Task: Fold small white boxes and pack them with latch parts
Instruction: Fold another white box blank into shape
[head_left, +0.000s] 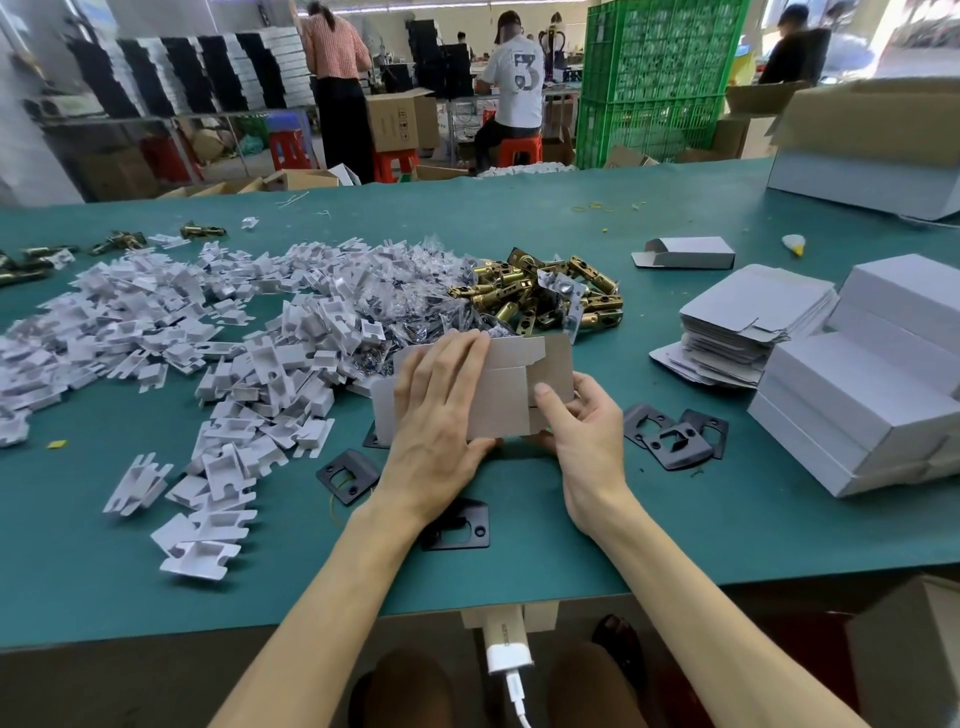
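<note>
I hold a small cardboard box blank (511, 387), grey inside up, just above the green table (675, 519). My left hand (441, 415) lies over its left part with fingers stretched and thumb under the near edge. My right hand (582, 426) pinches its right end, thumb on top. Brass latch bolts (550, 296) are heaped right behind the box. Black strike plates (670, 434) lie to the right of my hands, and more of them (348, 475) to the left and near my wrists.
A wide heap of white folded inserts (218, 353) and clear screw bags (415, 296) covers the left half. Flat box blanks (748, 322) and stacked white boxes (872, 395) stand at the right. One folded box (685, 253) lies further back. People work beyond the table.
</note>
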